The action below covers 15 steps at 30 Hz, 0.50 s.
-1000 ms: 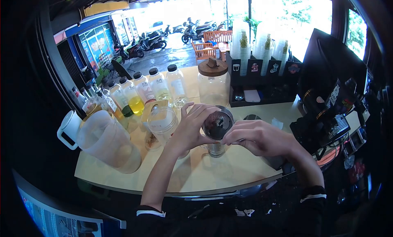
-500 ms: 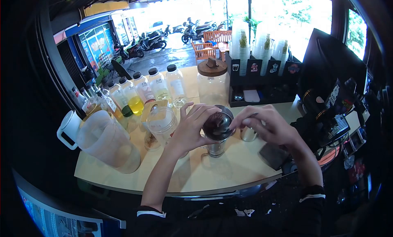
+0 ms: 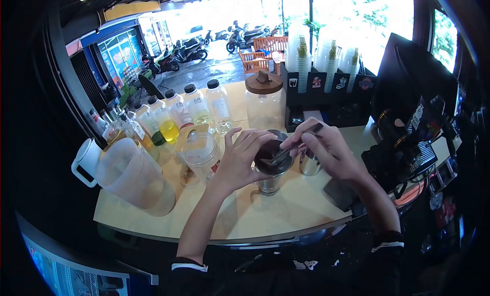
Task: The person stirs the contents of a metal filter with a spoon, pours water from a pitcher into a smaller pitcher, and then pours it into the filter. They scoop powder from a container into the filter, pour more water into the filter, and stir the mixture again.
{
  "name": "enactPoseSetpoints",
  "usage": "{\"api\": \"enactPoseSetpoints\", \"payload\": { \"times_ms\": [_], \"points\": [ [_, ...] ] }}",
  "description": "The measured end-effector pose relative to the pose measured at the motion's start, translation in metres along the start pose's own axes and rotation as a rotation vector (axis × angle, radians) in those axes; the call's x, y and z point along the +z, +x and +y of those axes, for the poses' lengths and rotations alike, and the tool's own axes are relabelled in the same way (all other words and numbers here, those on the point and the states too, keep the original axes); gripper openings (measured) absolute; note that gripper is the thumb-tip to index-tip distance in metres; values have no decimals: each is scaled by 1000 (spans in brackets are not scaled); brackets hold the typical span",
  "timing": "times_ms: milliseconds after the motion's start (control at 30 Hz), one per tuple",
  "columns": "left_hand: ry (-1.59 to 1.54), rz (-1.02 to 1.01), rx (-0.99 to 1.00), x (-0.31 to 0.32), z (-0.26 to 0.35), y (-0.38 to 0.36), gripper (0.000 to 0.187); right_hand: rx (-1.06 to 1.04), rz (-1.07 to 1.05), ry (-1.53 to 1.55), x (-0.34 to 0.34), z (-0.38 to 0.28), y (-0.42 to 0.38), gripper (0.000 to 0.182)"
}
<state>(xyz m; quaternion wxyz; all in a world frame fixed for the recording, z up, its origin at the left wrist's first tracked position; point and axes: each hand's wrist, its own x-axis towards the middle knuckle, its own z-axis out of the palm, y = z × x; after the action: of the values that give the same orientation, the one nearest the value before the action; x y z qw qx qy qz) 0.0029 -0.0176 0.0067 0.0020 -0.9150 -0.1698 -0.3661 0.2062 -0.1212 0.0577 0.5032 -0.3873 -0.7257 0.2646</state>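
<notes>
My left hand (image 3: 236,160) is wrapped round the side of a dark, round vessel with a shiny rim (image 3: 279,169), thumb at the front and fingers over the far side. Below the vessel stands a clear glass (image 3: 268,186) on the counter. A small metal spoon (image 3: 286,154) is pinched in my right hand (image 3: 329,152), its bowl down inside the vessel and its handle pointing up to the right. What lies in the dark inside is hard to make out. Behind my right fingers sits a metal cup (image 3: 309,164), partly hidden.
On the left stand a large cloudy pitcher (image 3: 135,181), a clear plastic jar (image 3: 200,150) and several black-capped bottles (image 3: 220,109). A wooden-lidded glass jar (image 3: 265,107) and a black cup rack (image 3: 326,86) line the back. Dark equipment (image 3: 408,137) fills the right side.
My right hand has shifted slightly and turned, raising the spoon's handle so that it shows more plainly. The spoon's bowl stays in the vessel. My left hand keeps its hold.
</notes>
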Motion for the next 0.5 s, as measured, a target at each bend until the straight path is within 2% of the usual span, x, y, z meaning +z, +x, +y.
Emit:
{"api": "enactPoseSetpoints", "payload": {
  "times_ms": [133,200,233,300,433,500],
  "points": [
    [26,8,4,0,-2,-2,82,47,7,-42,-1,18,2,21],
    [30,12,2,0,-1,-2,82,20,93,191,-1,20,2,20],
    [35,15,0,0,-1,-2,83,21,92,191,0,20,2,20],
    [40,13,8,1,-2,-3,83,70,1,-24,0,18,3,21],
    [42,18,10,1,-2,-3,83,-7,69,120,-2,21,7,21],
    [51,4,14,1,-3,-3,83,47,-42,27,-4,21,8,21]
  ]
}}
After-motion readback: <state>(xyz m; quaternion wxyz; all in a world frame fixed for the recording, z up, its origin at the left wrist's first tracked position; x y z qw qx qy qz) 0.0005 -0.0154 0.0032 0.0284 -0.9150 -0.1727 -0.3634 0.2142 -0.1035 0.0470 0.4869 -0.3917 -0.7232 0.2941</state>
